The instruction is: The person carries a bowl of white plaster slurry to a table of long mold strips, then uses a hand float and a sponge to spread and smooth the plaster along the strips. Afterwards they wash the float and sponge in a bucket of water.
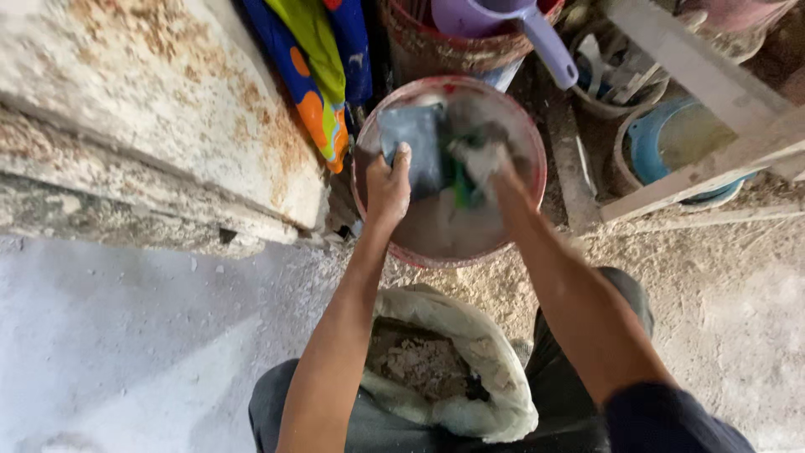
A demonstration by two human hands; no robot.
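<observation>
— Dusty concrete floor (126, 352) covers the left side, grey and rough, and above it a stone slab (168, 109) with rusty stains. What do you see next to it?

— Bright cloth (319, 75), blue with orange and green shapes, hangs beside the slab. Then comes a round bucket (369, 218) with a red rim; inside it is wet and grey.

— And the hands?

— Left hand (387, 189) is over the bucket, fingers closed around a flat, square grey trowel (415, 143), thumb on top. Right hand (486, 164) is blurred and smeared with grey paste; it touches something green (463, 189) inside the bucket, but I cannot tell how far it is closed.

— What is below the arms?

— An open sack (470, 335), pale and woven, stands between the person's knees; it has lumpy beige powder inside.

— And on the right?

— A lilac plastic scoop (537, 33) lies in another bucket behind. Further right, a pale wooden plank (713, 92) crosses over a blue round basin (646, 143). Sandy ground (738, 285) is under them.
</observation>
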